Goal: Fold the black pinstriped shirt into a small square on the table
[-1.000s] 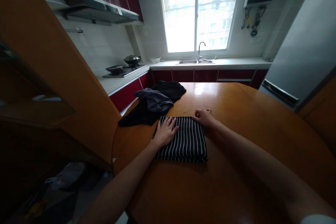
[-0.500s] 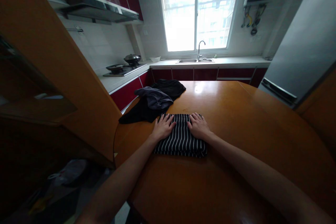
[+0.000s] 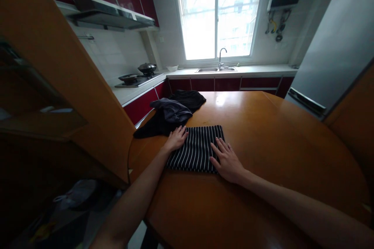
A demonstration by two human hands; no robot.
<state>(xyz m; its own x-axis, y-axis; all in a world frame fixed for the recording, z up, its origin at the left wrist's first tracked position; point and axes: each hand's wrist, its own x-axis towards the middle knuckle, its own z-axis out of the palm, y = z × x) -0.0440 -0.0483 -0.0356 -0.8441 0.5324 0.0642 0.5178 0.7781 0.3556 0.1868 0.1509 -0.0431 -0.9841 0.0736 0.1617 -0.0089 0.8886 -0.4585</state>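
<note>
A black cloth garment with white stripes (image 3: 198, 149) lies folded into a flat, roughly rectangular bundle on the wooden table (image 3: 263, 136). My left hand (image 3: 177, 139) rests on its upper left edge, fingers stretched forward. On the lower right edge lies my right hand (image 3: 229, 163), palm down with the fingers spread. Neither hand grips the fabric. Just beyond my left hand is a loose heap of dark clothes, with a grey garment (image 3: 172, 109) on top of black ones (image 3: 156, 124).
A wooden cabinet (image 3: 96, 124) borders the table's left side. Behind the table are a counter with a sink (image 3: 216, 69) and a stove with a wok (image 3: 147, 68). A silver fridge (image 3: 330, 54) stands at the right.
My right hand has slid toward me along the striped garment's right side. My left hand has shifted slightly left to its edge. The bundle now looks flatter and moved a little left.
</note>
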